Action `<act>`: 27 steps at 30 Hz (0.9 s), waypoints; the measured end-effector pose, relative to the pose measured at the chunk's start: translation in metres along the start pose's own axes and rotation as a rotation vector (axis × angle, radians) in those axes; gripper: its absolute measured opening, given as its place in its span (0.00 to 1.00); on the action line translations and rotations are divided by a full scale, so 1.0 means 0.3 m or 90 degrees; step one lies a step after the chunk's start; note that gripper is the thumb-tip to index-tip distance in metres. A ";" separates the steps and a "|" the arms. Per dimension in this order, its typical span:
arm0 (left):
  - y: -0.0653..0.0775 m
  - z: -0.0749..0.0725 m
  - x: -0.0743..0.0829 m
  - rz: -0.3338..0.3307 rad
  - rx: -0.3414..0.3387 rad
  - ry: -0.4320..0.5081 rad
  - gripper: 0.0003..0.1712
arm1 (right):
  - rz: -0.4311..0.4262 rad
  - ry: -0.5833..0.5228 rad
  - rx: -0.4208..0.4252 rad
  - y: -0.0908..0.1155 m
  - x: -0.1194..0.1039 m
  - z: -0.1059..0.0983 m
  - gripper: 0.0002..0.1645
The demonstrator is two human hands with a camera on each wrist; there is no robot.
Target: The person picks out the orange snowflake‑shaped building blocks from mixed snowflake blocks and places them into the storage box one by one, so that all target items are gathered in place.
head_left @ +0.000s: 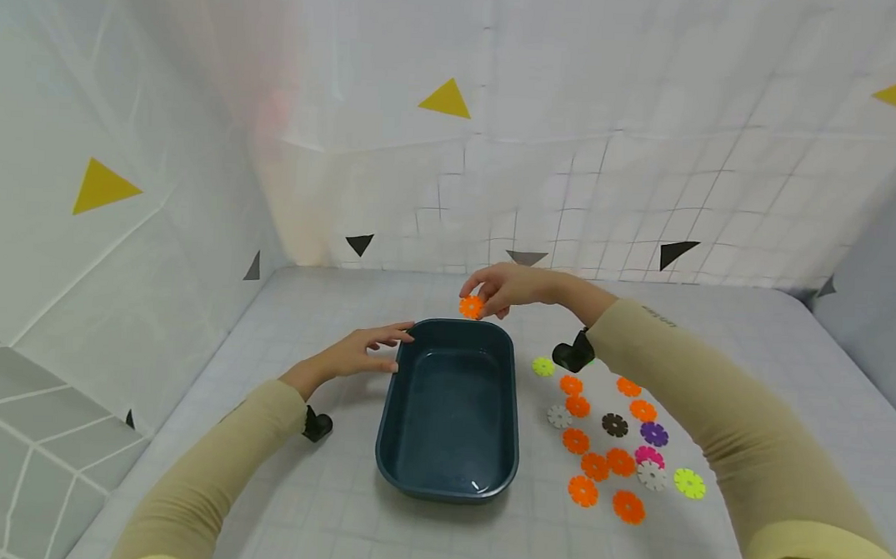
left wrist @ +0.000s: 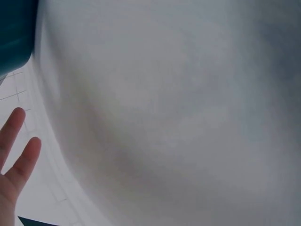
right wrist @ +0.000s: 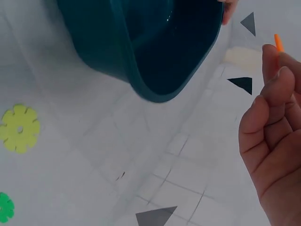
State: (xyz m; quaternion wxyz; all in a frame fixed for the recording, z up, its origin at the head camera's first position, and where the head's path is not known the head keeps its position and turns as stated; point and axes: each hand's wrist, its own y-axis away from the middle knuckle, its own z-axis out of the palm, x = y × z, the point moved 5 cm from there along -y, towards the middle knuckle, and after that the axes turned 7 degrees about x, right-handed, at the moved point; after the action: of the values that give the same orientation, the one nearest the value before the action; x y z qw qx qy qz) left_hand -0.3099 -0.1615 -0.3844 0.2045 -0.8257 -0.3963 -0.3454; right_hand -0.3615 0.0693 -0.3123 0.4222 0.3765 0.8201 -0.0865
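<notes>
Small dark lettering [head_left: 658, 317] was borne by the beige right sleeve [head_left: 702, 382], to the right of the tub [head_left: 453, 421], but it could not be read. The tub was dark teal, smooth and glossy, formed as a deep rectangle with rounded corners. At its far rim, an orange disc [head_left: 471, 306], flat and notched all round, was pinched by the right hand [head_left: 509, 288]. The left hand [head_left: 358, 351] was held with fingers loosely spread at the tub's left rim, near the far corner; whether the rim was touched could not be told. Loose notched discs [head_left: 594, 467], mostly orange, were scattered right of the tub on a pale cloth [head_left: 318, 507]. In the right wrist view the pinched disc was seen thin and edge-on, and a green disc [right wrist: 5, 207], almost hidden in the head view, was shown plainly.
</notes>
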 end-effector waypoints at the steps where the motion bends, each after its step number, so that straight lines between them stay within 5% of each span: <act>1: 0.000 -0.001 0.000 -0.001 0.000 -0.001 0.29 | -0.004 0.004 -0.005 -0.006 -0.002 0.007 0.23; 18: 0.004 -0.008 0.000 -0.016 -0.004 -0.001 0.28 | -0.011 -0.017 -0.035 -0.073 -0.034 0.078 0.22; 25: -0.030 0.007 -0.129 -0.017 0.002 -0.011 0.30 | 0.004 0.013 -0.027 -0.101 -0.039 0.109 0.21; 27: -0.031 0.005 -0.131 -0.021 0.002 -0.016 0.31 | 0.004 0.010 -0.029 -0.110 -0.040 0.119 0.21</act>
State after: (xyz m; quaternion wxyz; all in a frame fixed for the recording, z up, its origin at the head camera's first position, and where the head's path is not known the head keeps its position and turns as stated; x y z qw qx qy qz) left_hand -0.3341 -0.1751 -0.4136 0.1952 -0.8231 -0.4127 -0.3378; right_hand -0.3574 0.0233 -0.3315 0.4246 0.3700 0.8239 -0.0636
